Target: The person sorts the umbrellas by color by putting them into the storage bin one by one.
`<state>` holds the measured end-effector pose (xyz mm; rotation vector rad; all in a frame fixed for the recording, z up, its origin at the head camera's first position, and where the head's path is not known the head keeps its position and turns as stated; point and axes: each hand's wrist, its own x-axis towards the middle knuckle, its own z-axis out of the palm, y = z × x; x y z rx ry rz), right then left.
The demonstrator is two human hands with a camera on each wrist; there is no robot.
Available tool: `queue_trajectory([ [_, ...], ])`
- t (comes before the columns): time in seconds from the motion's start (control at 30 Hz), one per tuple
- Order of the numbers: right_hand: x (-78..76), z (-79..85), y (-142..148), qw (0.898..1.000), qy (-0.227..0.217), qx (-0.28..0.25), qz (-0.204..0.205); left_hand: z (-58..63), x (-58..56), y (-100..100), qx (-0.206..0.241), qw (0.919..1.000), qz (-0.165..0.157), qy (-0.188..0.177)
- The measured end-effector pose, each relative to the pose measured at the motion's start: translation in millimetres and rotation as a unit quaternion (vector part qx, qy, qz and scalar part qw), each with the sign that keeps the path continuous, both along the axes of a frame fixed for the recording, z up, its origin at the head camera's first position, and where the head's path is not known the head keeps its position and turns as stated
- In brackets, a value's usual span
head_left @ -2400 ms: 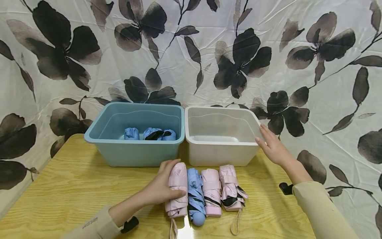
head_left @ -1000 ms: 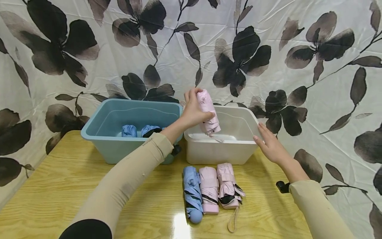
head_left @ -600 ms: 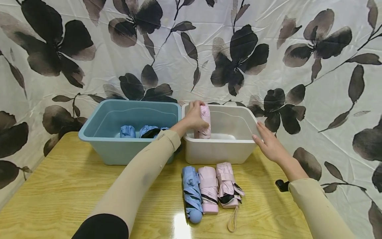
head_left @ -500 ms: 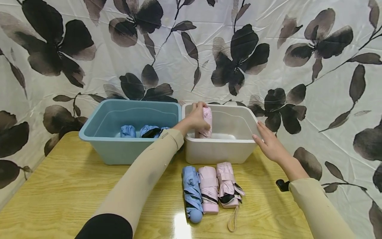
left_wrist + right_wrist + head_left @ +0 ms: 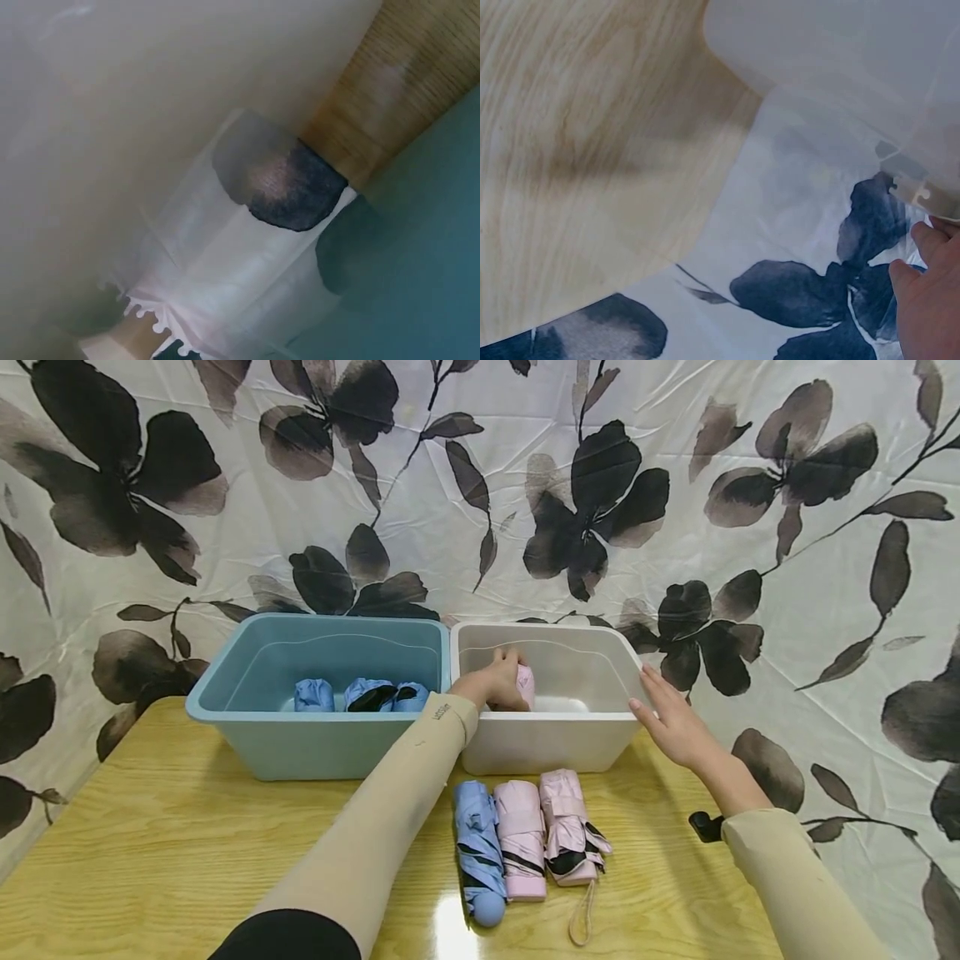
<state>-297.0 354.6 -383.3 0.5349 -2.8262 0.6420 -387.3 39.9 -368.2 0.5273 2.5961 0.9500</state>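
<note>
Inside the left end of the white bin (image 5: 555, 745), my left hand (image 5: 501, 682) grips a folded pink umbrella (image 5: 526, 686), most of it hidden by the hand and the bin's front wall. My right hand (image 5: 678, 718) rests on the bin's right rim with its fingers straight; part of that hand (image 5: 934, 292) shows at the edge of the right wrist view. In front of the bin lie a folded blue umbrella (image 5: 478, 852), a pink one (image 5: 520, 839) and another pink umbrella (image 5: 570, 827) with black lining and a wrist loop, side by side. The left wrist view shows no hand.
A blue bin (image 5: 315, 747) stands against the white one's left side, with several blue folded bundles (image 5: 313, 695) in it. Both bins sit at the back of a wooden table (image 5: 187, 852). A floral cloth (image 5: 450, 485) hangs behind them.
My left hand has lifted the leftmost pink umbrella from the table row, carried it over the white bin and lowered it inside. The right hand has stayed on the rim.
</note>
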Motion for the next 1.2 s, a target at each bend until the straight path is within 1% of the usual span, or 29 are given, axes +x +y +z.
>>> queue_trajectory([
  [0.07,-0.3,0.5,0.3,1.000,0.002,0.000,0.002,0.7,-0.4,-0.7,-0.020,0.9997,0.007,-0.013],
  [0.1,-0.3,0.6,0.5,1.000,0.003,0.001,0.003,1.1,-0.7,-1.0,-0.033,0.9993,0.006,-0.017],
  [0.23,-1.3,0.5,1.2,1.000,0.007,-0.001,0.006,4.3,-1.6,-1.5,-0.060,0.9972,-0.026,-0.037],
  [0.3,-0.9,1.5,0.7,1.000,0.007,-0.001,0.005,6.3,-2.4,-1.9,-0.070,0.9960,-0.042,-0.038],
  [0.43,-1.4,3.4,0.3,1.000,0.005,0.002,0.004,7.7,-3.6,-3.7,-0.058,0.9951,-0.055,-0.058],
  [0.6,3.0,5.8,-2.1,1.000,-0.007,0.004,-0.001,6.2,-2.5,-5.7,-0.041,0.9933,-0.068,-0.084],
  [0.83,2.8,2.8,-1.1,1.000,-0.006,0.000,0.005,4.4,0.4,-6.3,-0.027,0.9915,-0.066,-0.109],
  [1.0,1.8,2.0,-0.8,1.000,-0.003,-0.002,0.006,6.2,3.2,-6.2,-0.033,0.9924,-0.068,-0.098],
  [1.1,1.2,2.0,-1.1,1.000,-0.002,0.000,0.005,7.5,3.2,-6.1,-0.036,0.9934,-0.079,-0.075],
  [1.2,0.9,2.0,-0.6,1.000,-0.003,0.004,0.003,9.9,3.2,-6.2,-0.025,0.9940,-0.097,-0.043],
])
